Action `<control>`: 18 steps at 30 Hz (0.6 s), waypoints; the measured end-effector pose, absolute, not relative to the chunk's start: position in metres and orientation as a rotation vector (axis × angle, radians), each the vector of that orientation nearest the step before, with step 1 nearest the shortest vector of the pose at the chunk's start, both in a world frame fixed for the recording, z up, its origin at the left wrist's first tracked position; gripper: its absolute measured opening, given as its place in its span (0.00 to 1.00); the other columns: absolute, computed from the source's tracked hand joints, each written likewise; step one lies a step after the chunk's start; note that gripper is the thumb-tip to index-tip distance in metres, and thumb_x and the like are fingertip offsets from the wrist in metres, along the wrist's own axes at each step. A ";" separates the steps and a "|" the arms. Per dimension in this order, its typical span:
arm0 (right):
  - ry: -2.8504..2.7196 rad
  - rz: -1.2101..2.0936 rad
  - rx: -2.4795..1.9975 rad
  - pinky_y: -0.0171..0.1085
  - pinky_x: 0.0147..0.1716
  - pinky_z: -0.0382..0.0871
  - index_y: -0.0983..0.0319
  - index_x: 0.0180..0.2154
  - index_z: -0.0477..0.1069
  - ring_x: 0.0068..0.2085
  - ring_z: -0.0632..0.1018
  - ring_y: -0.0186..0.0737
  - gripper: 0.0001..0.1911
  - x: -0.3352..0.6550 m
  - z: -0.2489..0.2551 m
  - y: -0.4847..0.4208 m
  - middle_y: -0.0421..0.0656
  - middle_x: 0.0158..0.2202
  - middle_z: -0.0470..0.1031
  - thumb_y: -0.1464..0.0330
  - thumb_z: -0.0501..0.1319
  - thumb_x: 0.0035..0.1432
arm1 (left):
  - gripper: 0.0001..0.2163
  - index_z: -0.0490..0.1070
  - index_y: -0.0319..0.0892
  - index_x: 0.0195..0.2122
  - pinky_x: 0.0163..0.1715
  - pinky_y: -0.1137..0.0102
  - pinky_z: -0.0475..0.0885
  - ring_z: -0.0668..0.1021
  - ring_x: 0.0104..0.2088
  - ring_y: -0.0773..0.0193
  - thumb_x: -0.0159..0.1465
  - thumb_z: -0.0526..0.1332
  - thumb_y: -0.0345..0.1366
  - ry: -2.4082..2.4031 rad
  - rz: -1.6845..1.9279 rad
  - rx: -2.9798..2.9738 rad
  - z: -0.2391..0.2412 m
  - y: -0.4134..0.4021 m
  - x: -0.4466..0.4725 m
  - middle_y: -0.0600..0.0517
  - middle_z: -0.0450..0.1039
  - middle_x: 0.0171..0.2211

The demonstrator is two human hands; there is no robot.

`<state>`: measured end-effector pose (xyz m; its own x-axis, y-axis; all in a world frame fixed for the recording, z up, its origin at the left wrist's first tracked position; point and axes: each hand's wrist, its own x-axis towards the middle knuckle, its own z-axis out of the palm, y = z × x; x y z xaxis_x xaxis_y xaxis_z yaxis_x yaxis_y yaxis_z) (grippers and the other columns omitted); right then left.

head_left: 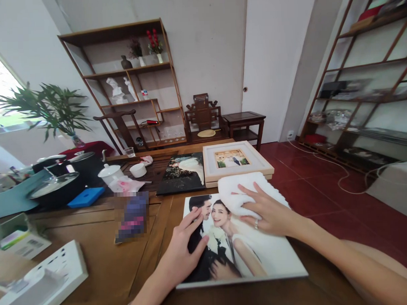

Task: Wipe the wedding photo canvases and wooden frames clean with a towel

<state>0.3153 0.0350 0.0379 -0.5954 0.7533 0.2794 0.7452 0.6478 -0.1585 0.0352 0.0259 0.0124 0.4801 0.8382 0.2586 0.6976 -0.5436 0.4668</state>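
A wedding portrait panel (246, 244) of a couple lies face up on the wooden table, nearest to me. My left hand (189, 239) rests on its left side, fingers stretched over the dark suit and up to one pictured head. On the upper right part of the portrait a white towel (235, 200) lies bunched, reaching past the corner. With spread fingers my right hand (259, 208) presses down on this towel; a ring shows on one finger. The towel and that hand hide the portrait's upper right.
Behind the portrait lie a pale framed photo (264, 161) and a dark photo panel (167, 180). At left are a power strip (44, 278), a small box (21, 241), a blue block (86, 197), a lidded pan (56, 189) and white teaware (110, 173). The floor (325, 201) drops away at right.
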 end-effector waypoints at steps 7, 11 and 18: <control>-2.640 0.088 -1.210 0.62 0.60 0.45 0.62 0.40 0.75 0.64 0.54 0.55 0.15 0.304 0.044 -0.014 0.50 0.60 0.63 0.77 0.55 0.52 | 0.20 0.65 0.42 0.57 0.58 0.52 0.62 0.64 0.61 0.52 0.64 0.55 0.39 1.280 0.734 2.443 0.006 0.028 0.034 0.43 0.62 0.61; -2.750 0.092 -0.955 0.57 0.59 0.55 0.58 0.47 0.73 0.61 0.62 0.55 0.17 0.291 0.039 -0.057 0.46 0.60 0.64 0.73 0.59 0.54 | 0.20 0.66 0.42 0.56 0.58 0.52 0.62 0.64 0.61 0.52 0.64 0.55 0.38 1.264 0.770 2.451 0.004 0.028 0.033 0.43 0.63 0.60; -2.757 0.202 -0.888 0.47 0.58 0.61 0.59 0.50 0.72 0.58 0.67 0.48 0.18 0.283 0.048 -0.058 0.44 0.55 0.70 0.71 0.60 0.56 | 0.19 0.65 0.40 0.56 0.58 0.52 0.62 0.63 0.62 0.52 0.64 0.54 0.37 1.235 0.773 2.466 0.003 0.028 0.032 0.41 0.62 0.60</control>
